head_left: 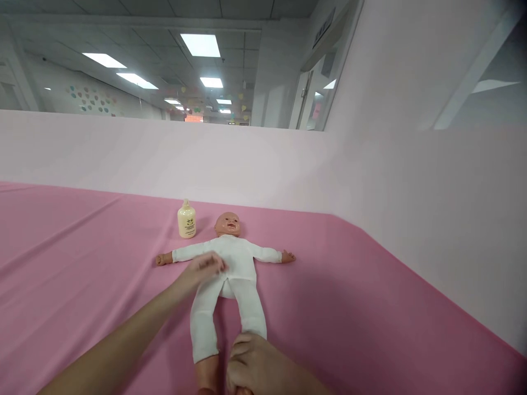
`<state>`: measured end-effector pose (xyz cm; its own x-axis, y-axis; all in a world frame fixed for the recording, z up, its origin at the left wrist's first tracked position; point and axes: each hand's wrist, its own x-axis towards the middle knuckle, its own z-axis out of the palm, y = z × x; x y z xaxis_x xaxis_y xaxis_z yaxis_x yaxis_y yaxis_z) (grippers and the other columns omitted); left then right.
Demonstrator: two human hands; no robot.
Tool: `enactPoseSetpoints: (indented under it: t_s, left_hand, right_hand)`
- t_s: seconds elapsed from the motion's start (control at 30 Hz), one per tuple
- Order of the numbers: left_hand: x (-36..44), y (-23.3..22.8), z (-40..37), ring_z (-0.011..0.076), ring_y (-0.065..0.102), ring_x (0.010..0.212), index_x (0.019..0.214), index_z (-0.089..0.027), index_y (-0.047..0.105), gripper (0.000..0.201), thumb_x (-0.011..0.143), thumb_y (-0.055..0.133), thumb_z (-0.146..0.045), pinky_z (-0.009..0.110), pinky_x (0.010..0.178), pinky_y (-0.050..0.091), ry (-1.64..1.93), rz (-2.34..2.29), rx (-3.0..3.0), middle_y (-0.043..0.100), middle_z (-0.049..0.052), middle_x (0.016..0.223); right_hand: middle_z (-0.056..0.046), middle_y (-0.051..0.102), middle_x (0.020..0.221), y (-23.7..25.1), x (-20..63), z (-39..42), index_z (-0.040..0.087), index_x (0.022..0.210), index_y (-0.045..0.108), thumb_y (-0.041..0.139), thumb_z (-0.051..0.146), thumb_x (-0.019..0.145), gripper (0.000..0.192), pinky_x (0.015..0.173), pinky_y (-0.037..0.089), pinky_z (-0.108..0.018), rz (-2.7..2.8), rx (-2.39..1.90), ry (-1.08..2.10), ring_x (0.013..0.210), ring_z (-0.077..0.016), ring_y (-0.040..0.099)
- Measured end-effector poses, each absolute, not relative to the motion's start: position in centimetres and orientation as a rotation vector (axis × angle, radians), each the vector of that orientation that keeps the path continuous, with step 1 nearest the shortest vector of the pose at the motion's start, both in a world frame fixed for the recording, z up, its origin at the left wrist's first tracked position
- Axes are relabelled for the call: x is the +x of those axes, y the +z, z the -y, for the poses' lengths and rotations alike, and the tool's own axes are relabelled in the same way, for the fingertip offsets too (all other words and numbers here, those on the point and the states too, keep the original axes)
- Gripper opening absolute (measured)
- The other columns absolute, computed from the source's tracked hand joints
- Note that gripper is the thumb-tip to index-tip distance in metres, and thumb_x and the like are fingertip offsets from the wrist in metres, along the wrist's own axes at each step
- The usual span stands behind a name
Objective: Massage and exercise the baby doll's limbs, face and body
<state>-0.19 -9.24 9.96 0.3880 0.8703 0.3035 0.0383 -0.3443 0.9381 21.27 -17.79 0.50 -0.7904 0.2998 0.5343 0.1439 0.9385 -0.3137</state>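
Right hand (257,363): at the lower edge, wrist side running out of frame; fingers curled, grasping the doll's lower leg on that side.

Doll (241,260), one, white suit: on its back, legs towards the person; torso and head beyond the right hand, the other leg just to the left of that hand.

Left hand (208,264): over the near side of the doll's waist, unclenched, fingers loosely extended, motion-blurred; contact with the suit cannot be told. The doll's head lies beyond this hand and slightly right.

Bottle (186,222), cream, upright: beyond the left hand and slightly left, near the doll's head; label print too small to read.

Pink cloth (349,307): beneath all, extending either side of both hands.

Obscured: grasped shin, mostly behind the right hand's fingers; the doll's feet, cut off or covered at the lower edge.
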Motion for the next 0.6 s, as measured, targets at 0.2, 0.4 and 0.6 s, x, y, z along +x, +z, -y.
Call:
enactPoseSetpoints:
  t_s: [0.2, 0.4, 0.6]
  left_hand:
    - [2.3, 11.6, -2.0, 0.0282, 0.048, 0.139, 0.139, -0.019, 0.046, 0.06, 0.092, 0.056, -0.056, 0.037, 0.11, 0.042, 1.332, -1.462, 1.556, 0.045, 0.017, 0.155]
    - [4.0, 8.9, -6.4, 0.0373, 0.046, 0.142, 0.153, -0.014, 0.028, 0.096, 0.082, 0.061, -0.07, 0.044, 0.113, 0.037, 1.087, -1.746, 1.469, 0.043, 0.026, 0.155]
    - [3.4, 5.7, -7.0, 0.0382, 0.052, 0.137, 0.147, -0.013, 0.038, 0.093, 0.084, 0.045, -0.081, 0.046, 0.111, 0.039, 1.038, -1.869, 1.42, 0.055, 0.023, 0.146]
  right_hand:
    - [-0.005, 0.071, 0.096, 4.3, 23.0, 17.6, 0.024, 0.087, 0.064, 0.04, 0.058, 0.099, 0.044, 0.096, 0.049, -0.038, 2.168, -0.382, 0.77, 0.093, -0.0196, 0.065]
    - [-0.008, 0.051, 0.147, 1.3, 23.7, 14.4, 0.03, 0.137, 0.053, 0.071, 0.048, 0.086, 0.058, 0.118, 0.037, -0.051, 1.364, -1.085, 1.061, 0.142, -0.0303, 0.042]
    - [-0.005, 0.052, 0.15, 0.3, 23.6, 13.9, 0.034, 0.138, 0.057, 0.08, 0.039, 0.079, 0.063, 0.11, 0.046, -0.047, 1.171, -0.955, 1.361, 0.14, -0.0308, 0.048]
